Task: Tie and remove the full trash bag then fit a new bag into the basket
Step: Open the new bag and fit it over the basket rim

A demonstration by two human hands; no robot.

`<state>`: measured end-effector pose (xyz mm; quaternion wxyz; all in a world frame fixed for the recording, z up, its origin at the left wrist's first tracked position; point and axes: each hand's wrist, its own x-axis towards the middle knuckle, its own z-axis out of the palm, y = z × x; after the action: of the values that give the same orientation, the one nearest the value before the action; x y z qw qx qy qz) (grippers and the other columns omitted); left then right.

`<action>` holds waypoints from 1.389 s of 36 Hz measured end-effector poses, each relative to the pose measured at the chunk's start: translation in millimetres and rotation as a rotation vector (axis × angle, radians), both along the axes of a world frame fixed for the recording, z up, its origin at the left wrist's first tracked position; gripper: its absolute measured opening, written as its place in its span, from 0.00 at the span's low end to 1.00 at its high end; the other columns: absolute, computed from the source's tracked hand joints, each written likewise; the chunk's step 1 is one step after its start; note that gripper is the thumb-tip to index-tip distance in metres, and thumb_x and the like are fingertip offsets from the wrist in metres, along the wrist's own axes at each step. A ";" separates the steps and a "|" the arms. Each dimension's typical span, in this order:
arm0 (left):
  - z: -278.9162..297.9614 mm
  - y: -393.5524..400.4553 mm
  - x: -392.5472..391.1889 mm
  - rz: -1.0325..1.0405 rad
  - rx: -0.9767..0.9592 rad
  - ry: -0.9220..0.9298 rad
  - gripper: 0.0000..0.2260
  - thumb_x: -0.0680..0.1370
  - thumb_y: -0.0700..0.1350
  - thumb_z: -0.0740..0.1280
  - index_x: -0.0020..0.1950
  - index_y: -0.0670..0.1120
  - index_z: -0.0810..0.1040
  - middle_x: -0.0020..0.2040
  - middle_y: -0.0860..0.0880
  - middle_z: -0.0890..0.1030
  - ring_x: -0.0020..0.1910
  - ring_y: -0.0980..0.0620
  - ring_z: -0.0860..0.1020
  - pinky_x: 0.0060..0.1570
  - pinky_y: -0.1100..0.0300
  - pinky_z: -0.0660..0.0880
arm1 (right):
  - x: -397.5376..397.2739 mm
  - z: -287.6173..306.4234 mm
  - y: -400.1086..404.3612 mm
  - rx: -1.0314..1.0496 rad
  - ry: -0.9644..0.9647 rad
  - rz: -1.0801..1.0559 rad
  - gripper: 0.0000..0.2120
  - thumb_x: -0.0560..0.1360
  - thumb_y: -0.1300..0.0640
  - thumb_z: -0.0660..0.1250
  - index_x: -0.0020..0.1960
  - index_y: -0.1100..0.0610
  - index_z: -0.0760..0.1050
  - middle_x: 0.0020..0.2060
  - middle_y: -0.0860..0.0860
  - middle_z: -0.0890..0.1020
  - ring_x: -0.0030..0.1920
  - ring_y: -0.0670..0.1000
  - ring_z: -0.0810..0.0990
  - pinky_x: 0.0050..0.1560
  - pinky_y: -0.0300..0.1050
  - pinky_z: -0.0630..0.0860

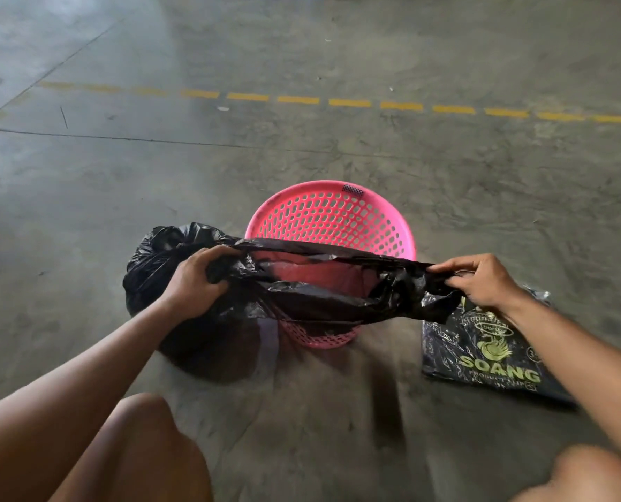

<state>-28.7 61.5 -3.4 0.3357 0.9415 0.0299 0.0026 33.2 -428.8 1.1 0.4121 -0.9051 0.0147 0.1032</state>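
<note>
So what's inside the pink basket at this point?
Only the pink basket's bare perforated wall shows. The new bag, stretched across by both hands, covers its lower inside and bottom.

I see a warehouse-like hall: bare polished concrete floor (301, 67) with a dashed yellow lane line (348, 102).

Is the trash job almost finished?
Over halfway. Done: the full black plastic trash bag sits on the floor beside the pink perforated plastic basket. In hand: left hand and right hand stretch a new black bag above it. Left: fitting it inside.
</note>
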 end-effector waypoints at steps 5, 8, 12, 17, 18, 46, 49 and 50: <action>-15.2 -5.5 8.3 -0.021 -0.003 -0.029 0.37 0.64 0.39 0.73 0.72 0.57 0.72 0.63 0.47 0.78 0.63 0.46 0.78 0.66 0.57 0.71 | 9.4 -19.3 6.6 -0.106 -0.044 -0.063 0.20 0.68 0.70 0.75 0.55 0.51 0.86 0.51 0.56 0.87 0.48 0.49 0.82 0.53 0.35 0.75; -21.9 -6.5 17.8 -0.013 0.028 -0.004 0.40 0.66 0.38 0.75 0.75 0.58 0.67 0.62 0.45 0.75 0.61 0.44 0.78 0.66 0.53 0.73 | 17.3 -18.8 16.7 -0.134 -0.111 -0.098 0.21 0.67 0.66 0.77 0.58 0.54 0.84 0.45 0.54 0.86 0.47 0.51 0.83 0.55 0.42 0.76; -23.0 -6.7 30.8 0.083 -0.007 0.023 0.36 0.68 0.37 0.75 0.72 0.60 0.72 0.60 0.45 0.75 0.57 0.47 0.77 0.63 0.57 0.72 | 36.2 -20.3 25.6 -0.044 -0.117 -0.172 0.18 0.68 0.64 0.77 0.56 0.53 0.85 0.43 0.53 0.85 0.44 0.51 0.82 0.50 0.40 0.73; -21.0 -3.9 57.8 0.196 -0.332 0.082 0.23 0.67 0.44 0.74 0.59 0.64 0.82 0.58 0.53 0.85 0.58 0.52 0.83 0.67 0.53 0.76 | 62.6 -15.4 40.5 0.201 -0.063 -0.318 0.11 0.70 0.65 0.72 0.51 0.57 0.86 0.45 0.57 0.87 0.45 0.49 0.81 0.52 0.44 0.77; -22.5 -1.5 67.0 0.208 -0.356 0.096 0.22 0.68 0.46 0.72 0.60 0.63 0.82 0.59 0.53 0.85 0.58 0.52 0.83 0.66 0.53 0.76 | 67.2 -13.2 43.5 0.217 -0.062 -0.325 0.10 0.70 0.65 0.72 0.50 0.57 0.86 0.45 0.56 0.87 0.46 0.49 0.81 0.54 0.45 0.77; 8.3 -15.2 164.8 0.346 -0.199 0.192 0.31 0.69 0.47 0.76 0.69 0.64 0.72 0.55 0.45 0.84 0.49 0.42 0.85 0.52 0.47 0.84 | 148.9 -11.1 70.7 -0.020 -0.035 -0.113 0.43 0.65 0.64 0.66 0.79 0.47 0.62 0.70 0.57 0.75 0.66 0.58 0.77 0.68 0.48 0.73; 15.7 -19.8 171.0 0.372 -0.124 0.262 0.27 0.73 0.44 0.73 0.71 0.57 0.73 0.56 0.43 0.81 0.51 0.41 0.84 0.53 0.51 0.83 | 151.5 -7.1 73.4 -0.109 0.016 -0.138 0.40 0.68 0.64 0.63 0.78 0.46 0.63 0.70 0.58 0.75 0.67 0.59 0.76 0.66 0.47 0.74; 18.7 -22.1 170.2 0.382 -0.129 0.275 0.23 0.74 0.44 0.72 0.68 0.54 0.76 0.55 0.43 0.82 0.49 0.42 0.84 0.50 0.53 0.83 | 153.3 -7.9 74.2 -0.123 0.029 -0.151 0.38 0.68 0.64 0.63 0.78 0.46 0.65 0.70 0.59 0.76 0.66 0.60 0.76 0.65 0.47 0.74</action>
<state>141.4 39.4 15.3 0.3813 0.8870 0.2527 -0.0640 186.5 -354.5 -6.8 0.3620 -0.9235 0.0953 0.0839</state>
